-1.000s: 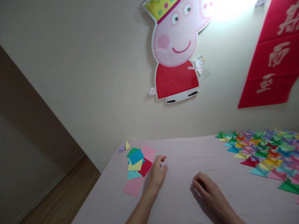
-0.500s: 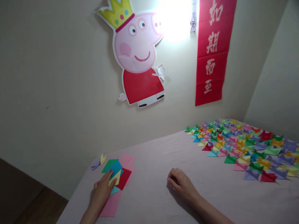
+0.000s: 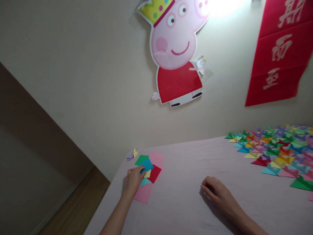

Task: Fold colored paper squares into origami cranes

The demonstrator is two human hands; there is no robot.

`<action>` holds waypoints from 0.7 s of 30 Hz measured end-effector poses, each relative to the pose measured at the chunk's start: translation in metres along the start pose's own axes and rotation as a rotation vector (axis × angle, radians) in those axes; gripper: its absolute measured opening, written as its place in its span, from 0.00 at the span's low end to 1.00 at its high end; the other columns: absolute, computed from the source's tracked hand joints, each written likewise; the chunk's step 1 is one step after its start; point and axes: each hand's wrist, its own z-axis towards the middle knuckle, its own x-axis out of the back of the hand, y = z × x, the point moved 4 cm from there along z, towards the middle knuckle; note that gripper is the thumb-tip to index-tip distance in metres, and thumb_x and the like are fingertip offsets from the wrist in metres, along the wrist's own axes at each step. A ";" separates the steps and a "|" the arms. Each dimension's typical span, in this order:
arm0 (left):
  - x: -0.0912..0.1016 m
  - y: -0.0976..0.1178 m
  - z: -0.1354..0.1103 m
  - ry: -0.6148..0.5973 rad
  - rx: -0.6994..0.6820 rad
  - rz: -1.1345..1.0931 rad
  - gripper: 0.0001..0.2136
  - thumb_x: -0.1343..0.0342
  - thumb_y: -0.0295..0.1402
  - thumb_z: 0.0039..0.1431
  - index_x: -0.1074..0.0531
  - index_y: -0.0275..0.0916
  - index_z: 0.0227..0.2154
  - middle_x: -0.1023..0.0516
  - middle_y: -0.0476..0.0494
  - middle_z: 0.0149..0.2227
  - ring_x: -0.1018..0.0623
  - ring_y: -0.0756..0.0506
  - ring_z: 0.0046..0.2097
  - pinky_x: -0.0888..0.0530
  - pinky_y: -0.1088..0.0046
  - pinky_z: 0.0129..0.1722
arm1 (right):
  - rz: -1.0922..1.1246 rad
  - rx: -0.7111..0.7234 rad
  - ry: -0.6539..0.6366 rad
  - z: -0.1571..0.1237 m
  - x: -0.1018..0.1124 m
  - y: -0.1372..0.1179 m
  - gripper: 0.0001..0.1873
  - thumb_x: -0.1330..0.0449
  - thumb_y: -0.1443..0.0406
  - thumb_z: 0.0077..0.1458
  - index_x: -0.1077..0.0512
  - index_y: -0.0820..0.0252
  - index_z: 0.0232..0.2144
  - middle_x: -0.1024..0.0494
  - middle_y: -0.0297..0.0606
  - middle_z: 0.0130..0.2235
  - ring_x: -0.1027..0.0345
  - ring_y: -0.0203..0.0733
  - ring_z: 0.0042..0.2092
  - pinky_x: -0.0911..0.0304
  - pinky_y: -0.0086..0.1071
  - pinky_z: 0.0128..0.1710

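Note:
My left hand (image 3: 134,179) is over the pile of coloured paper sheets, thumb and fingers closing on the near edge of a blue sheet of paper (image 3: 146,164). Beneath and around it lie a green sheet (image 3: 141,159), a red sheet (image 3: 155,174), a yellow sheet (image 3: 148,174), a light teal sheet (image 3: 145,182) and pink sheets (image 3: 144,194). My right hand (image 3: 216,192) rests on the bed-like surface, fingers loosely curled in, with nothing visible in them.
Many folded paper cranes (image 3: 271,161) stand in rows on the right of the cloth-covered surface (image 3: 181,202). Small yellow and purple folded papers (image 3: 132,155) lie at the far left corner. A pig cutout (image 3: 179,81) and a red banner (image 3: 276,65) hang on the wall.
The view has swung left, shifting everything rightward. My left hand has gone from lying over the yellow and blue sheets to gripping the blue one. My right hand stays curled on the surface.

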 end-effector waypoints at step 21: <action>0.000 -0.027 0.016 0.084 0.213 -0.252 0.06 0.39 0.35 0.54 0.27 0.41 0.25 0.22 0.51 0.28 0.23 0.46 0.32 0.38 0.76 0.29 | -0.023 0.022 0.021 0.000 -0.001 0.003 0.13 0.49 0.59 0.58 0.30 0.56 0.25 0.24 0.39 0.30 0.32 0.45 0.34 0.39 0.37 0.38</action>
